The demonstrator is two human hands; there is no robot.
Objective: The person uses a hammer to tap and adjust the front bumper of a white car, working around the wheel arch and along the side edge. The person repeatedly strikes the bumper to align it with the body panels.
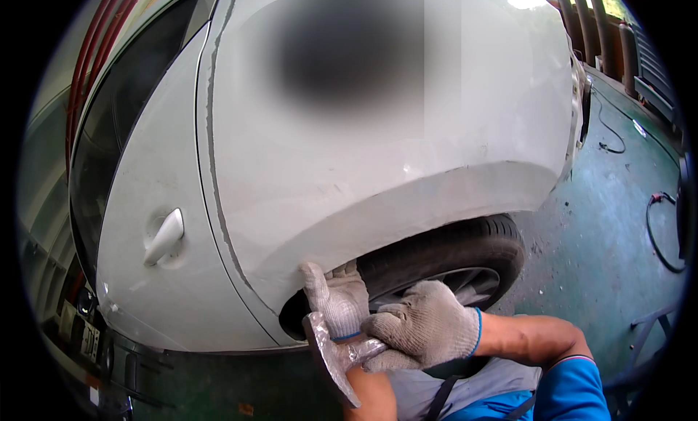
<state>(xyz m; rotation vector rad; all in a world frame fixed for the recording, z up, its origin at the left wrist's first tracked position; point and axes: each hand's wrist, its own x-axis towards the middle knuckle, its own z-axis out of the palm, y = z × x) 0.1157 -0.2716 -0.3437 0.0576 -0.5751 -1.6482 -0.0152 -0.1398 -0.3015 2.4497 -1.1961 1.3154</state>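
A white car's rear side panel (392, 163) fills the middle, with the wheel arch edge (407, 237) curving over a dark tyre (502, 254). My left hand (340, 301), in a knitted work glove, grips the front part of that edge. Its thumb lies on the outer panel, and the fingers pass behind the lip, where their tips are hidden. In front of it, my right hand (432, 326), also gloved, is closed round the handle of a scuffed metal hammer (331, 359). The hammer's long head hangs beside my left wrist, apart from the panel.
The rear door (156, 290) with its white handle (165, 238) is at the left. A dark blurred patch covers the upper panel. Hoses (651, 232) lie on the green floor (574, 268) at the right. Brown cylinders (600, 28) stand at the back right.
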